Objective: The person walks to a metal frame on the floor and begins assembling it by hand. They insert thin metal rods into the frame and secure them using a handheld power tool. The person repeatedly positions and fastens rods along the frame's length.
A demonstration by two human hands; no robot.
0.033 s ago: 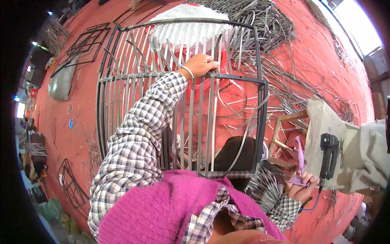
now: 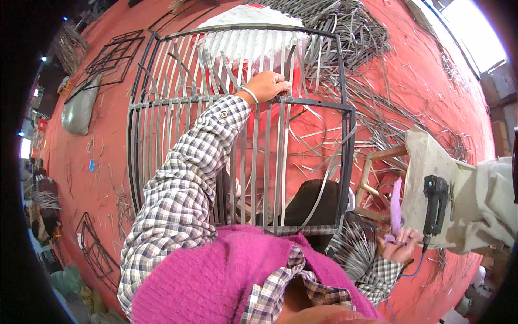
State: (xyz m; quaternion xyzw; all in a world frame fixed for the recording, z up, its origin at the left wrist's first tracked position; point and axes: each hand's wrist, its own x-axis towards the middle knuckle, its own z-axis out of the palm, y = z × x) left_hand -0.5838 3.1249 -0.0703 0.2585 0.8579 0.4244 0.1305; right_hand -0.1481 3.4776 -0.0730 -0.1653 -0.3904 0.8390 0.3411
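A dark metal frame (image 2: 350,146) stands before me, with flat grey strips (image 2: 253,156) running lengthwise across it. My left hand (image 2: 268,86) is closed over its middle crossbar, the thumb near a strip; the fingertips are hidden behind. Several strips have loose ends sticking up past this bar. Off to the right, my right hand (image 2: 400,244) pinches a purple piece of thin, cloth-like material (image 2: 396,208), which stands up above the fingers. A bundle of grey strips (image 2: 353,248) lies beside my right forearm. Nearest that hand is a black handheld power tool (image 2: 436,202).
The tool lies on a cloth-covered stool (image 2: 426,148), with a blue hose or cord (image 2: 415,274) trailing down. A heap of grey strips (image 2: 345,32) and a white bundle (image 2: 248,21) lie beyond the frame. More dark frames (image 2: 116,59) and a filled sack (image 2: 80,110) are at left.
My right hand has shifted slightly left, and the purple piece in it now stands straighter. My left hand stays on the crossbar.
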